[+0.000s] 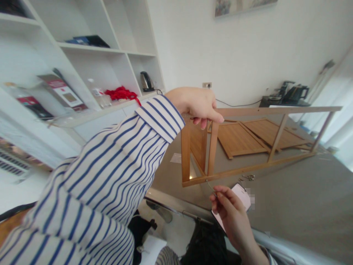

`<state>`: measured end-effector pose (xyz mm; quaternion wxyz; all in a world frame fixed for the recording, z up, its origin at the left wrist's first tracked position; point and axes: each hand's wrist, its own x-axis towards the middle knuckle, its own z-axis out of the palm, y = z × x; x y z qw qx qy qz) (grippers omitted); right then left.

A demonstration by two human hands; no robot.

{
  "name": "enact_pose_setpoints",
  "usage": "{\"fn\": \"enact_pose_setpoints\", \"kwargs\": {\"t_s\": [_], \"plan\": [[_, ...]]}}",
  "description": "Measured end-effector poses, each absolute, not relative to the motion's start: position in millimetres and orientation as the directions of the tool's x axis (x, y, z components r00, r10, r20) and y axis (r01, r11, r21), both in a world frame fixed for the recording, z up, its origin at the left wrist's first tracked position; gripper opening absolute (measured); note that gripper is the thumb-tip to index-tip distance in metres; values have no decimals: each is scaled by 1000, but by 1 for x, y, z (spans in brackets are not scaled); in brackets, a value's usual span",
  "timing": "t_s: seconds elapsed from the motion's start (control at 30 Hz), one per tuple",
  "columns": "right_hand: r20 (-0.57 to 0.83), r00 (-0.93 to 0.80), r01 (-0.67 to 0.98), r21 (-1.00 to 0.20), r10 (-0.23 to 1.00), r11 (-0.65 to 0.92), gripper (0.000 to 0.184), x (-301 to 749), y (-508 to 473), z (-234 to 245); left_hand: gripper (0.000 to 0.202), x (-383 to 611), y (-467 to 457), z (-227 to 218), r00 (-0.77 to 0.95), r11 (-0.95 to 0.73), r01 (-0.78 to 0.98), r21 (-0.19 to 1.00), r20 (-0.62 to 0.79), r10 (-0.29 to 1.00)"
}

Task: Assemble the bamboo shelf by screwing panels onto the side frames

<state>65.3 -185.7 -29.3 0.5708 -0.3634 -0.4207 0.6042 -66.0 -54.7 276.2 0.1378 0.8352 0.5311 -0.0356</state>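
Observation:
My left hand (197, 105) grips the top rail of a long wooden ladder-like frame (256, 141) and holds it upright above the grey table (298, 206). The sleeve on that arm is white with blue stripes. Below the frame's lower rail, my right hand (230, 213) pinches a thin metal tool (211, 186), probably a hex key, whose tip meets the rail's underside. A white phone (242, 197) lies on the table just behind that hand.
Flat wooden panels (248, 136) lie on the table behind the frame, and small metal fittings (249, 177) sit near its lower rail. White shelving (91, 66) holds boxes, a red bundle and a kettle (145, 81). Another kettle (296, 94) stands at the back right.

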Motion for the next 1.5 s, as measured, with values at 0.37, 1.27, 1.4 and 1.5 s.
{"fn": "enact_pose_setpoints", "kwargs": {"t_s": [0.37,1.27,1.4,1.5], "plan": [[709,-358,551,-364,607,751,21,92,-179,-20,37,-67,-52,275,436,-388,892,231,-219,873],[482,-408,426,-651,775,629,25,94,-180,-12,37,-67,-49,272,427,-370,894,254,-229,875],[629,-439,501,-422,642,756,21,91,-176,-6,37,-67,-49,272,424,-371,897,241,-231,875],[660,-414,463,-440,627,769,17,85,-177,-8,38,-67,-49,272,429,-375,895,241,-238,871]]}}
